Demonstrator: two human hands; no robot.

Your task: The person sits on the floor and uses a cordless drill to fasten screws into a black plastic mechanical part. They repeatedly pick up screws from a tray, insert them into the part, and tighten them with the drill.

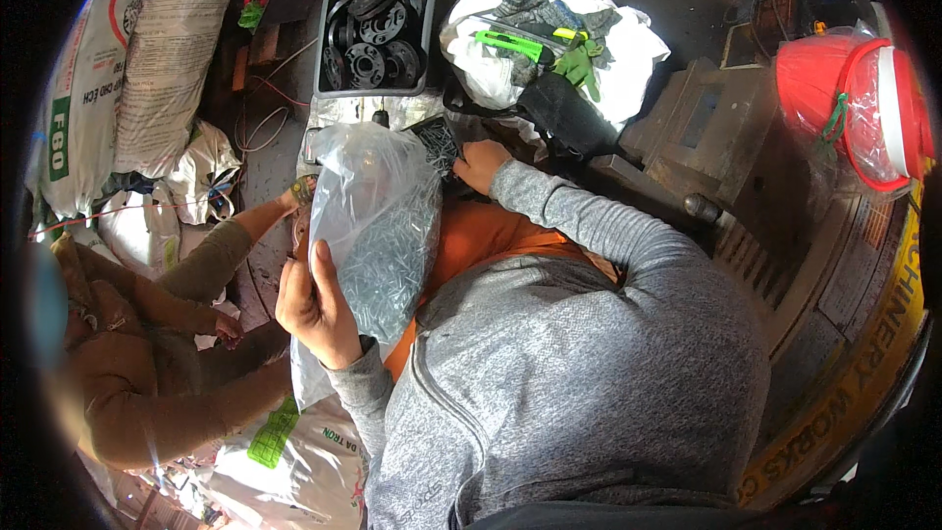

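Grey, slender metal pieces (388, 260) crowd a crinkled, clear plastic bag (351, 169).

A cramped workshop or small factory floor, crowded with parts and equipment. A grey rectangular plastic bin (373, 92) holds round black slotted discs (383, 24), and a large clear plastic bag (351, 169) bulges with thin silvery metal pieces (392, 265). Heavy grey-brown metal machinery (702, 118) with a yellow lettered edge (873, 358) fills the right side. Tall printed white sacks (177, 49) stand at upper left; a thin looped cable (263, 148) trails nearby.
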